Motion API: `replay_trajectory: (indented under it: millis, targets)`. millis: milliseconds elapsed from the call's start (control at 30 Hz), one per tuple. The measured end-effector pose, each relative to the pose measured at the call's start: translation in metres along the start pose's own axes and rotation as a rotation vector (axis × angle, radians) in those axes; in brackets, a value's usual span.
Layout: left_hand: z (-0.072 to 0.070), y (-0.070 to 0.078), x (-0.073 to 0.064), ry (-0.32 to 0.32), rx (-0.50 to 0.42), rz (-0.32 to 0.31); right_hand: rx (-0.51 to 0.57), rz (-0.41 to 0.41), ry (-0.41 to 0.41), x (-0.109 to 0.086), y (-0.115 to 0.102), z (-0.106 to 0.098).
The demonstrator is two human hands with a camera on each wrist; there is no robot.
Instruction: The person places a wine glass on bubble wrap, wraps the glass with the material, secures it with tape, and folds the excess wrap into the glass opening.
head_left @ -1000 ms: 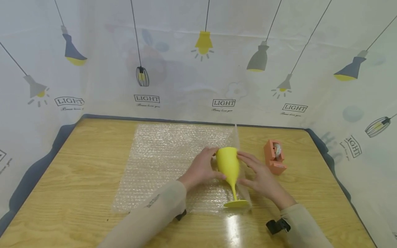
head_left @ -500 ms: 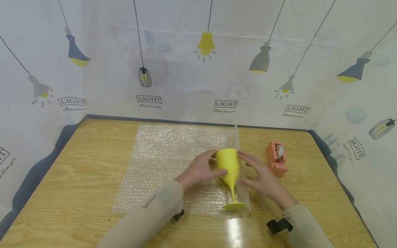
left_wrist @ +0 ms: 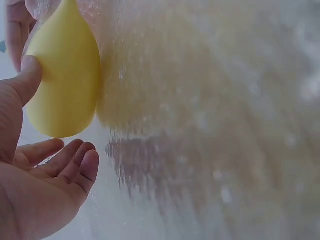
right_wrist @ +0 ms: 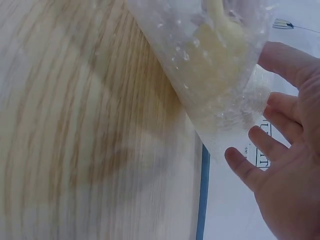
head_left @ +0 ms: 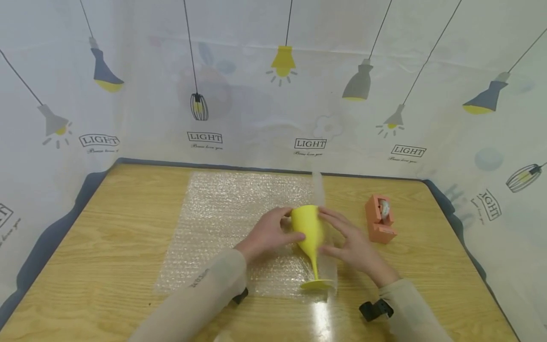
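Note:
A yellow goblet (head_left: 308, 230) lies on its side along the right part of a bubble wrap sheet (head_left: 222, 213), its round foot toward me. My left hand (head_left: 269, 232) holds the bowl, thumb on its side and fingers around the rim; the left wrist view shows the thumb on the bowl (left_wrist: 65, 85) and the fingertips just past the rim. My right hand (head_left: 352, 242) touches the raised right edge of the wrap, which stands against the goblet. Seen from the right wrist, its fingers (right_wrist: 272, 147) are spread and fairly straight beside the clear wrap (right_wrist: 215, 75).
A coral tape dispenser (head_left: 380, 218) with a roll in it stands right of my right hand. The wooden table (head_left: 111, 237) ends at a white curtain (head_left: 252, 104) printed with lamps, on the back and sides.
Both hands have shifted slightly left together with the goblet. The raised right edge of the bubble wrap has moved left too, leaning in toward the goblet. The tape dispenser stays put.

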State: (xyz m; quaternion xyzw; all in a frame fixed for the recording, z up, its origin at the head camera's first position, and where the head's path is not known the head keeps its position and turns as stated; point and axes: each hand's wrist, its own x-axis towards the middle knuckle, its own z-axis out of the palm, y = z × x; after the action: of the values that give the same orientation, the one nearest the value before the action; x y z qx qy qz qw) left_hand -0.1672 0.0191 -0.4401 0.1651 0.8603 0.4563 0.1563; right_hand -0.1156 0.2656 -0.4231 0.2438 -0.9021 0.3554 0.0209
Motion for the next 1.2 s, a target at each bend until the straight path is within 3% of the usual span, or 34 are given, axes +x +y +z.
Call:
replay_trajectory:
  millis: [133, 300, 500, 767, 1200]
  targets:
    - [-0.004, 0.001, -0.002, 0.030, 0.017, 0.014, -0.017, -0.002, -0.003, 0.004, -0.003, 0.003]
    - [-0.008, 0.002, -0.004, 0.048, 0.013, 0.104, -0.021, -0.010, -0.012, 0.009, -0.006, 0.007]
    - [-0.006, 0.005, -0.005, 0.102, 0.074, 0.186, -0.008, -0.023, -0.009, 0.013, -0.008, 0.011]
    - [0.001, 0.008, -0.007, 0.112, 0.164, 0.170, 0.042, -0.024, 0.002, 0.014, -0.010, 0.018]
    - [-0.001, 0.008, -0.011, 0.103, 0.201, 0.148, 0.077, -0.070, 0.070, 0.010, -0.009, 0.022]
